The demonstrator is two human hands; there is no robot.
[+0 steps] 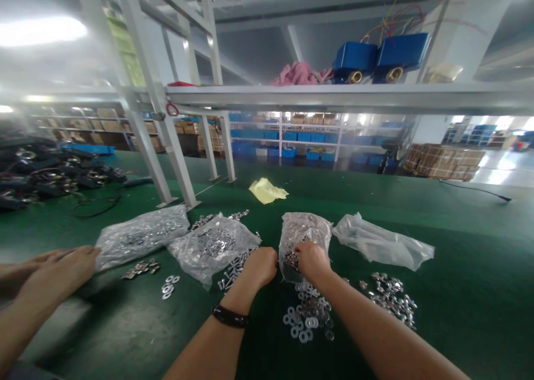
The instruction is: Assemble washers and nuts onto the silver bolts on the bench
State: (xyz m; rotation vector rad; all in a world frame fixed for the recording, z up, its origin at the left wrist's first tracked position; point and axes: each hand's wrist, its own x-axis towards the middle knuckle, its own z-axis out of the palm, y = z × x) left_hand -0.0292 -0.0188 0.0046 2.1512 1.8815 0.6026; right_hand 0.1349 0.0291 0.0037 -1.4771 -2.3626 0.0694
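A clear plastic bag [306, 224] of small metal parts lies before me, its mouth facing me. Beside the bag's left edge is my left hand [261, 266], its fingers closed on the plastic; a black band circles that wrist. My right hand [312, 262] reaches into the mouth with curled fingers, its fingertips against the small metal parts [292, 260]. What it pinches, if anything, is hidden. Flat washers [302, 321] are spread just below the bag. Left of my left hand lie loose screws [233, 269] and a clear bag of washers [217, 241].
A co-worker's hands [77, 263] hold another filled bag [144, 232] at left. Rounded metal parts [392, 299] and a flattened clear bag [381, 241] lie at right. Beyond are a yellow cloth [267, 191], rack posts [175, 146] and an overhead shelf [334, 96] bearing blue boxes [379, 57].
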